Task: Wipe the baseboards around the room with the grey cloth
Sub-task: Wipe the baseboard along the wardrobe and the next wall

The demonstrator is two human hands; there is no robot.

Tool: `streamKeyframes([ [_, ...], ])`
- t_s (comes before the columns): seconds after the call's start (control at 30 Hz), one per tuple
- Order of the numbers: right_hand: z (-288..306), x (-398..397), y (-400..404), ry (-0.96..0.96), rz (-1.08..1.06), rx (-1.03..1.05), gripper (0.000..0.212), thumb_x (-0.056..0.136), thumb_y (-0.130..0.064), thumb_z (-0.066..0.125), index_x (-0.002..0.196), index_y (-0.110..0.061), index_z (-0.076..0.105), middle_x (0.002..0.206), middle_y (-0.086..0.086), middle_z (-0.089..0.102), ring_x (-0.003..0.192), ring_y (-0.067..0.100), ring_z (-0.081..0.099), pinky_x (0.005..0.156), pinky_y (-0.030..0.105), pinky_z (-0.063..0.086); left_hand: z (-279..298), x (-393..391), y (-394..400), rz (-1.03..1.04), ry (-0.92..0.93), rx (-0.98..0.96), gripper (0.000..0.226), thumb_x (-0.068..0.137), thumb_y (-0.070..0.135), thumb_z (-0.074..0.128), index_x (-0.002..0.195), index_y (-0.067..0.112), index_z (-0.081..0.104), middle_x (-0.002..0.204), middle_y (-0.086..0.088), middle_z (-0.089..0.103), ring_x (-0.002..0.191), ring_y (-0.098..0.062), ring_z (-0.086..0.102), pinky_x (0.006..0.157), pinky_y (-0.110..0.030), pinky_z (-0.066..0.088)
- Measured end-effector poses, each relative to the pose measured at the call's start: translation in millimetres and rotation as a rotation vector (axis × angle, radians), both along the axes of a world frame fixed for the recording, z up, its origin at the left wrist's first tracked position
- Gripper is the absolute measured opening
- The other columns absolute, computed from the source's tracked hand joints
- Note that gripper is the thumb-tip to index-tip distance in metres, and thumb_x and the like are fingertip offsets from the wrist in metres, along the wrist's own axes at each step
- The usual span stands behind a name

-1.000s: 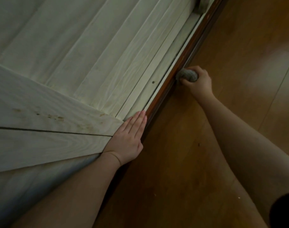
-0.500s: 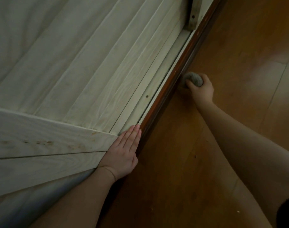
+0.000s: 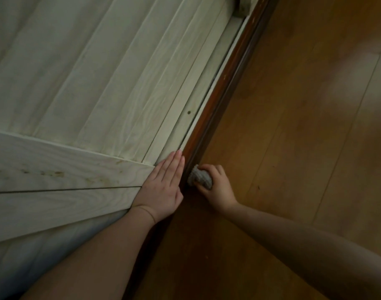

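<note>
**Wiping baseboard, cloth in right hand**

My left hand [image 3: 161, 187] lies flat, fingers straight and together, pressed on the white wood panel [image 3: 61, 182]. Just beside it, my right hand [image 3: 217, 187] curls round the bunched grey cloth [image 3: 199, 178], which touches the brown baseboard [image 3: 220, 92].

One head-worn view, aimed steeply down at the foot of a wall.

The scene is seen from above and close in, through a wide lens that bends the edges. The white panelling [image 3: 103, 87] fills the left, the wooden floor [image 3: 304, 131] the right, and the brown baseboard [image 3: 220, 92] is crossed diagonally between them. Both forearms enter from the bottom edge, with the left hand [image 3: 161, 187] and right hand [image 3: 217, 187] near the centre. No second view is given.
</note>
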State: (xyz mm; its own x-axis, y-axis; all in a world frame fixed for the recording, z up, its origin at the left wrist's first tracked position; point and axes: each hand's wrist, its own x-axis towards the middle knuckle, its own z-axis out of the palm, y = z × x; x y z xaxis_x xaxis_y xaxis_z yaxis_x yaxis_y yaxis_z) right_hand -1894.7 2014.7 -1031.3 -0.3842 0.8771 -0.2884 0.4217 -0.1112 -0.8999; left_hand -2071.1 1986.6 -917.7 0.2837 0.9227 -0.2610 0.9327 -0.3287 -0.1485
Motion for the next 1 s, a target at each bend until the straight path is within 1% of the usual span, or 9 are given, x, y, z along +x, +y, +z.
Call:
streamKeyframes([
  [0.13, 1, 14, 36, -0.083, 0.095, 0.094, 0.049, 0.082, -0.021, 0.076, 0.117, -0.043, 0.048, 0.109, -0.018, 0.037, 0.099, 0.004, 0.049, 0.082, 0.011, 0.038, -2, -1, 0, -0.003, -0.005, 0.004, 0.072, 0.092, 0.032, 0.031, 0.154, -0.001, 0.021, 0.164, -0.019, 0.014, 0.152, -0.029, 0.014, 0.123, -0.045, 0.021],
  [0.3, 16, 33, 97, -0.212, 0.194, 0.197, 0.042, 0.083, -0.023, 0.075, 0.116, -0.035, 0.052, 0.11, -0.01, 0.039, 0.097, 0.011, 0.051, 0.08, 0.021, 0.042, -2, 1, -1, 0.001, 0.018, -0.018, 0.073, 0.091, 0.033, 0.033, 0.155, -0.001, 0.019, 0.164, -0.019, 0.013, 0.152, -0.029, 0.013, 0.123, -0.044, 0.018],
  [0.43, 35, 44, 146, -0.223, -0.096, 0.148, 0.037, 0.086, -0.021, 0.071, 0.115, -0.034, 0.051, 0.113, -0.006, 0.042, 0.096, 0.013, 0.052, 0.067, 0.01, 0.035, 1, 0, -1, 0.003, 0.025, -0.018, 0.073, 0.092, 0.034, 0.029, 0.155, -0.001, 0.017, 0.164, -0.019, 0.012, 0.152, -0.028, 0.013, 0.122, -0.046, 0.021],
  [0.53, 49, 49, 166, -0.215, -0.176, 0.169, 0.04, 0.086, -0.025, 0.072, 0.118, -0.034, 0.052, 0.11, -0.006, 0.042, 0.086, 0.007, 0.048, 0.063, 0.009, 0.031, 1, 1, -1, 0.013, 0.03, -0.007, 0.072, 0.092, 0.034, 0.028, 0.155, -0.001, 0.017, 0.164, -0.018, 0.012, 0.152, -0.027, 0.013, 0.122, -0.045, 0.021],
  [0.7, 41, 76, 141, -0.179, -0.265, 0.145, 0.041, 0.083, -0.033, 0.076, 0.117, -0.039, 0.052, 0.109, -0.008, 0.046, 0.082, 0.0, 0.047, 0.068, 0.011, 0.034, 0, -1, -3, 0.031, 0.064, -0.023, 0.071, 0.094, 0.036, 0.016, 0.156, 0.003, 0.004, 0.165, -0.015, -0.001, 0.153, -0.025, 0.001, 0.125, -0.042, 0.013],
  [0.77, 33, 91, 127, -0.221, -0.282, 0.111, 0.04, 0.084, -0.035, 0.075, 0.117, -0.038, 0.053, 0.108, -0.007, 0.046, 0.085, 0.004, 0.047, 0.074, 0.019, 0.038, 1, 0, -4, 0.041, 0.091, -0.024, 0.071, 0.094, 0.038, 0.009, 0.155, 0.003, -0.004, 0.165, -0.015, -0.009, 0.153, -0.025, -0.007, 0.125, -0.04, 0.002],
  [0.83, 27, 108, 116, -0.241, -0.305, 0.079, 0.038, 0.085, -0.036, 0.074, 0.116, -0.038, 0.052, 0.108, -0.007, 0.045, 0.089, 0.009, 0.047, 0.079, 0.026, 0.041, 3, -1, -4, 0.047, 0.1, -0.005, 0.072, 0.095, 0.042, 0.008, 0.155, 0.002, -0.003, 0.164, -0.016, -0.007, 0.153, -0.025, -0.004, 0.125, -0.041, 0.001],
  [0.93, 23, 131, 106, -0.247, -0.341, 0.076, 0.038, 0.086, -0.036, 0.073, 0.117, -0.039, 0.052, 0.109, -0.007, 0.044, 0.091, 0.011, 0.049, 0.08, 0.027, 0.041, 7, 1, 7, -0.054, 0.07, -0.04, 0.074, 0.095, 0.047, 0.013, 0.156, 0.007, 0.001, 0.165, -0.015, 0.0, 0.153, -0.025, 0.002, 0.125, -0.045, 0.008],
  [1.0, 24, 144, 101, -0.238, -0.361, 0.079, 0.039, 0.086, -0.035, 0.073, 0.119, -0.039, 0.052, 0.111, -0.008, 0.043, 0.094, 0.011, 0.05, 0.08, 0.026, 0.041, 10, 7, 22, -0.172, 0.077, -0.058, 0.072, 0.097, 0.047, 0.014, 0.156, 0.009, -0.002, 0.165, -0.013, -0.002, 0.153, -0.024, -0.002, 0.124, -0.044, 0.0],
])
